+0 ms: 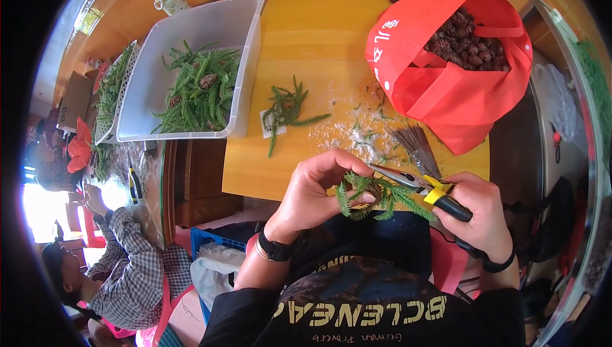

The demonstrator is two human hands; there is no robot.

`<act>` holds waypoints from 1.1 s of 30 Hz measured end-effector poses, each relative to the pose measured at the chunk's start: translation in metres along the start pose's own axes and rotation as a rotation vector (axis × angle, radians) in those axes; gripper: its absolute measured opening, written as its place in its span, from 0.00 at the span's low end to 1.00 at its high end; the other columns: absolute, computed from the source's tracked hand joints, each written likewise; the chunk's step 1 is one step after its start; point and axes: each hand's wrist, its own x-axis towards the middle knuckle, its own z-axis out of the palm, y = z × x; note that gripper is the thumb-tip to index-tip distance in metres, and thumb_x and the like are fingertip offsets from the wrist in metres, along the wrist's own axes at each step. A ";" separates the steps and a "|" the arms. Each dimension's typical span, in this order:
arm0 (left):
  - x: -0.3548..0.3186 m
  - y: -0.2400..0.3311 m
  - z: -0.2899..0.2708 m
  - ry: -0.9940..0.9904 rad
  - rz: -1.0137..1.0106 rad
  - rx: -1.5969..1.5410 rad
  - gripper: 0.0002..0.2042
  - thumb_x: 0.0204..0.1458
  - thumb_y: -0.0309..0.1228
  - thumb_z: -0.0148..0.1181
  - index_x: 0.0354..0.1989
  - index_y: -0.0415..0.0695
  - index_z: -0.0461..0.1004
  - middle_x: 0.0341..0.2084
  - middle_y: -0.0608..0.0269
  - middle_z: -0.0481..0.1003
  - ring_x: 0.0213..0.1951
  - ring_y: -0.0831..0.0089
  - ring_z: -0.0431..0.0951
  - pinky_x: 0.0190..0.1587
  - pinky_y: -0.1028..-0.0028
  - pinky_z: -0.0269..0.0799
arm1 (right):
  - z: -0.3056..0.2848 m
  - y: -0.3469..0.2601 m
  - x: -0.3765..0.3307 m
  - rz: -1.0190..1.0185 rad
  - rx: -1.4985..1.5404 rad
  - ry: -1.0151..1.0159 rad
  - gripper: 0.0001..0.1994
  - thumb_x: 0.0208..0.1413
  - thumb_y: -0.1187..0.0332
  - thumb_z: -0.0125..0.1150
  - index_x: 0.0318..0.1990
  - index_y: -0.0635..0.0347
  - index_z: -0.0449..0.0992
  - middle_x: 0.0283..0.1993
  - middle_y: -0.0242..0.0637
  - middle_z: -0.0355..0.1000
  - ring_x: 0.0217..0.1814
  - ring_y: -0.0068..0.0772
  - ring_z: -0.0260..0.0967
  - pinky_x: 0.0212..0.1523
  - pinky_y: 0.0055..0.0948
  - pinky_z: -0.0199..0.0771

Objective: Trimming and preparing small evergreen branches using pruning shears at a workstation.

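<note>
My left hand (pixel 325 187) is closed round a green artificial pine sprig (pixel 389 195), pinched between thumb and forefinger. A brownish part, perhaps a pine cone, shows among its needles near my thumb. Yellow-and-black long-nose pliers (pixel 440 199) are gripped in my right hand (pixel 479 216). Their metal jaws point left and reach the fingertips of my left hand, just above the sprig. Whether the jaws hold a wire cannot be made out. Beyond my hands, a bundle of thin brown wires or stems (pixel 415 146) lies on the yellow table (pixel 306 35).
A red bag (pixel 408 54) full of pine cones (pixel 465 41) stands far right. Another green sprig (pixel 287 111) lies mid-table beside white crumbs (pixel 360 137). At left are a clear bin (pixel 242 101) of sprigs and a person in a checked shirt (pixel 137 270) working at another table.
</note>
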 end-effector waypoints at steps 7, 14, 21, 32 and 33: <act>-0.003 -0.003 -0.005 0.050 0.120 0.092 0.13 0.44 0.16 0.63 0.38 0.39 0.70 0.36 0.64 0.71 0.41 0.79 0.71 0.46 0.77 0.68 | 0.003 -0.006 0.006 -0.020 -0.061 -0.023 0.12 0.36 0.74 0.65 0.17 0.63 0.64 0.16 0.41 0.62 0.24 0.48 0.66 0.37 0.38 0.73; -0.010 -0.001 -0.012 0.100 0.114 0.093 0.14 0.41 0.20 0.66 0.36 0.38 0.68 0.35 0.60 0.70 0.39 0.73 0.73 0.43 0.75 0.70 | 0.010 -0.010 0.009 -0.045 -0.042 -0.035 0.13 0.36 0.74 0.68 0.18 0.63 0.65 0.16 0.40 0.60 0.23 0.46 0.65 0.38 0.38 0.73; -0.015 -0.001 -0.020 0.057 0.129 0.062 0.13 0.44 0.16 0.62 0.38 0.38 0.70 0.36 0.63 0.72 0.41 0.77 0.72 0.46 0.77 0.69 | 0.012 -0.011 0.010 -0.030 -0.108 -0.064 0.10 0.33 0.75 0.65 0.16 0.64 0.66 0.16 0.39 0.63 0.24 0.47 0.67 0.33 0.37 0.72; -0.017 0.000 -0.026 0.027 0.118 0.149 0.10 0.47 0.13 0.54 0.38 0.36 0.70 0.35 0.63 0.73 0.41 0.76 0.74 0.45 0.76 0.71 | 0.007 -0.011 0.018 -0.073 -0.087 -0.144 0.14 0.37 0.71 0.66 0.17 0.62 0.63 0.16 0.40 0.58 0.19 0.44 0.61 0.25 0.36 0.67; -0.017 0.000 -0.026 0.028 0.118 0.149 0.10 0.47 0.13 0.54 0.38 0.36 0.70 0.35 0.63 0.73 0.41 0.76 0.74 0.45 0.76 0.71 | 0.005 -0.011 0.018 -0.073 -0.087 -0.144 0.14 0.37 0.71 0.66 0.17 0.62 0.63 0.16 0.40 0.58 0.19 0.44 0.61 0.25 0.36 0.67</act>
